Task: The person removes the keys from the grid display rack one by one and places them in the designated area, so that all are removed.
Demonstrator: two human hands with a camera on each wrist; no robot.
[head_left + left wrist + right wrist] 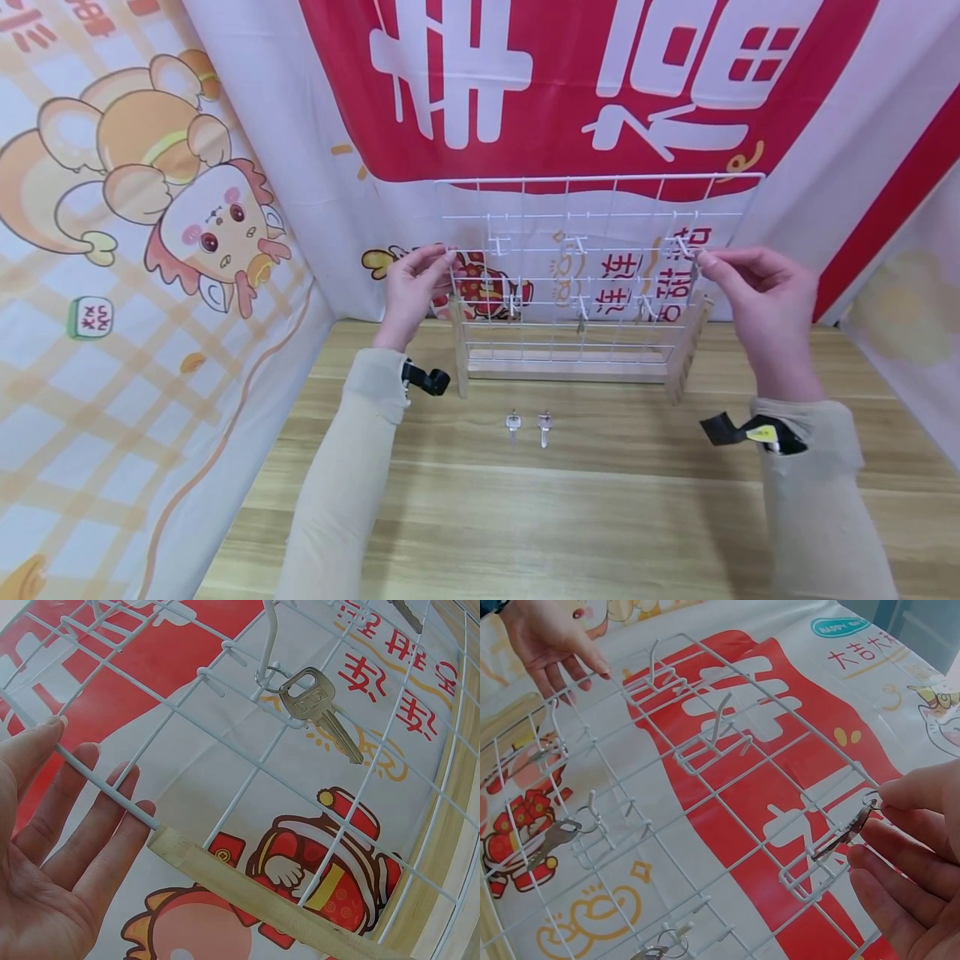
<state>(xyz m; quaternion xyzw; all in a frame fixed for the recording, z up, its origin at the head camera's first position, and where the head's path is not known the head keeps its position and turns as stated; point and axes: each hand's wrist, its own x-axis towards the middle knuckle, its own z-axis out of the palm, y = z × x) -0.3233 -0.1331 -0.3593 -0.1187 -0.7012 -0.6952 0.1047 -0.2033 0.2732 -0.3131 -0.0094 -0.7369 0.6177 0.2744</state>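
Note:
A white wire grid rack stands upright in a wooden base. My left hand grips its left edge wire, the thumb in front and fingers behind. At the rack's right side, my right hand pinches the small ring of a key between thumb and forefinger. This key lies close over the upper right hook. Lower hooks hold ringed keys, among them a silver key in the left wrist view. The upper left hook and upper middle hook are bare.
Two ringed keys, a left key and a right key, lie on the wooden table in front of the rack. A printed cloth hangs close behind it, with another patterned cloth along the left.

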